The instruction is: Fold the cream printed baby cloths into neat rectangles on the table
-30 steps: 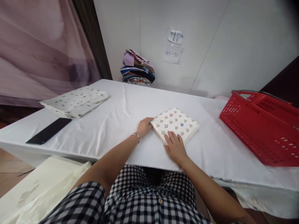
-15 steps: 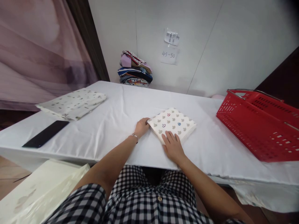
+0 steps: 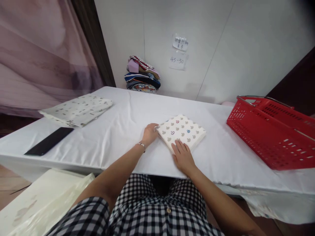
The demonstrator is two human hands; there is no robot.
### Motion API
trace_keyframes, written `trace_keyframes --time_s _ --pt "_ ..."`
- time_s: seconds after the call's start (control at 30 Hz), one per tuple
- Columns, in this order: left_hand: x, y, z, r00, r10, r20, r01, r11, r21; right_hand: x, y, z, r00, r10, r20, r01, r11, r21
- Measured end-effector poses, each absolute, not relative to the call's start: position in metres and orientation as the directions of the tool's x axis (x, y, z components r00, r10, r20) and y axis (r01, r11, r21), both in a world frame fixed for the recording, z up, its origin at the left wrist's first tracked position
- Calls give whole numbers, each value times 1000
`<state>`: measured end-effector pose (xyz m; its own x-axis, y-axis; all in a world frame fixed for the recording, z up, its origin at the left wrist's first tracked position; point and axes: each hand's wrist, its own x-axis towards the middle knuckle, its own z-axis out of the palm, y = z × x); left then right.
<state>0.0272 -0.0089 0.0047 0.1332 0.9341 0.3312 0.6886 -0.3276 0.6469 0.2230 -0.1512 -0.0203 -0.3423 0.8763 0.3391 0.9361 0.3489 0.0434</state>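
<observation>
Folded white cloth with grey, red and blue prints [image 3: 181, 132] lies square on your white-draped counter [image 3: 118, 131], folding apparently done. Your left hand [image 3: 149, 133] grips its left corner; your right hand [image 3: 182, 156] rests flat, fingers apart, on its near edge. Red plastic basket [image 3: 270, 131] waits right; another folded spotted cloth [image 3: 77, 109] lies far left.

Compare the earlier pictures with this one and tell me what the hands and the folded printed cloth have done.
Almost nothing moved. The left hand still grips the left corner of the folded white cloth with grey, red and blue prints, and the right hand stays flat on its near edge, drawn back a touch. The cloth, red plastic basket and black phone lie where they were; small shifts come from the camera.
</observation>
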Motion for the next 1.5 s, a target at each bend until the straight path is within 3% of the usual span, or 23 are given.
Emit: trace_keyframes --time_s 0.1,0.23,0.5,0.7,0.87,1.0,1.1,1.3,1.37,1.5 --pt "40 -20 5 344 812 472 652 -568 502 223 -151 -21 -342 871 352 937 347 51" --pt "47 -29 -3 534 738 412 642 -671 371 223 -153 -19 -354 865 355 932 356 61" --pt "33 -34 -11 526 737 424 662 -668 340 227 -164 -17 -366 854 369 926 376 48" --pt "25 -27 -15 356 827 436 685 -548 479 232 -173 -15 -377 844 380 916 400 21" --pt "30 -10 -4 175 958 226 691 -283 666 230 -175 -15 -367 846 387 918 397 1" --pt "37 5 12 103 994 -21 720 -60 691 228 -174 -13 -353 856 378 921 390 -23" --pt "37 7 18 110 987 -114 741 -5 672 230 -175 -2 -346 872 346 920 388 -60" --pt "21 -21 21 204 956 -209 785 -32 619 241 -163 40 -317 919 234 895 372 -248" --pt "23 -31 27 203 964 -171 812 -68 580 239 -149 49 -307 918 250 893 369 -259" --pt "44 -40 35 317 932 176 803 -363 473 227 -108 45 -306 924 231 912 354 -206"
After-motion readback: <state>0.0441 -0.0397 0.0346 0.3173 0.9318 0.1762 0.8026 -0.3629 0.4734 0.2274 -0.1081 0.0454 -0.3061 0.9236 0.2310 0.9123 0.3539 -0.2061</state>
